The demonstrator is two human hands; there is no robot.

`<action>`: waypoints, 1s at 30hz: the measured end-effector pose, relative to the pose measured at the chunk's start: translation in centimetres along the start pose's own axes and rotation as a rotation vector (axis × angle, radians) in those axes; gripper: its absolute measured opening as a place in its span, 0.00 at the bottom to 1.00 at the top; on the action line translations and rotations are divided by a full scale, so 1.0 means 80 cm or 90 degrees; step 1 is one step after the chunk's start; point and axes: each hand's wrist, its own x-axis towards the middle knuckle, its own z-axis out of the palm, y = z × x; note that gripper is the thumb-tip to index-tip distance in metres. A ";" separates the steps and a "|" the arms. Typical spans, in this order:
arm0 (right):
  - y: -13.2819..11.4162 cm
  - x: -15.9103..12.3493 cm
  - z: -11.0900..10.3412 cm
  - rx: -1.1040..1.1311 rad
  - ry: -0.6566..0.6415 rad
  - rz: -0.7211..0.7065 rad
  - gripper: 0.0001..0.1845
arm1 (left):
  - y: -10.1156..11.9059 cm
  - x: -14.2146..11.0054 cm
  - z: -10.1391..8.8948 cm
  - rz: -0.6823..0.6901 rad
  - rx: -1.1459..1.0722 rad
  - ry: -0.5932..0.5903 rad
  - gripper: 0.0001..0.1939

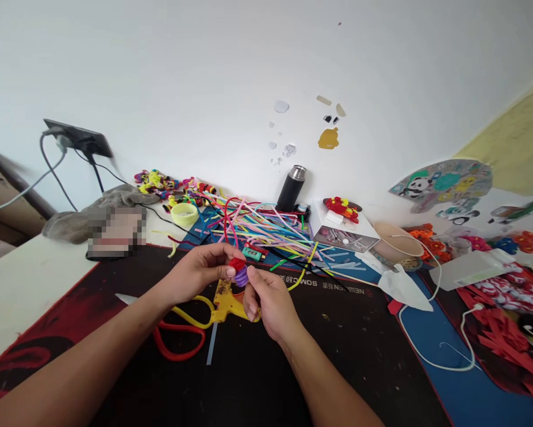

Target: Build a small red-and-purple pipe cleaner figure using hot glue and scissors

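A white worktop (39, 279) carries a large black desk mat (346, 344) with red edging and a red pattern at its left. Beyond the hands, a tangled heap of thin, multicoloured fuzzy stems (261, 222) spreads along the wall side; a black cylindrical flask (290, 191) with a silver cap stands behind it. Both bare hands are raised over the mat, grasping one thing between them: the left hand (203, 268) pinches its upper side with thumb and fingertips, while the right hand (270, 301) grips its lower right, remaining fingers curled in. Below and partly behind the hands lie a yellow, brown-stained plastic tool (224, 301) and, farther left, metal scissors with a red loop handle (158, 341). Smallest is the held piece, a compact red-and-purple fuzzy bundle (241, 276), red towards the left fingertips, purple beside the right thumb.
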 end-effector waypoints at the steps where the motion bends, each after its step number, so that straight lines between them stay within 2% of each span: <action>1: 0.000 0.000 0.000 -0.003 0.000 -0.003 0.35 | -0.001 0.000 0.000 0.000 -0.004 -0.001 0.20; 9: 0.001 0.000 -0.002 -0.018 0.005 0.004 0.35 | -0.002 -0.002 -0.003 0.021 0.021 -0.054 0.16; 16: 0.001 0.000 -0.005 -0.060 -0.015 0.003 0.34 | 0.014 -0.007 -0.008 0.040 0.136 -0.119 0.12; 24: 0.002 0.002 -0.008 -0.071 0.000 0.003 0.36 | 0.009 -0.004 -0.002 0.083 0.167 -0.038 0.11; 30: 0.003 0.001 -0.006 -0.056 -0.005 0.004 0.36 | 0.006 -0.004 -0.004 0.057 0.116 -0.037 0.12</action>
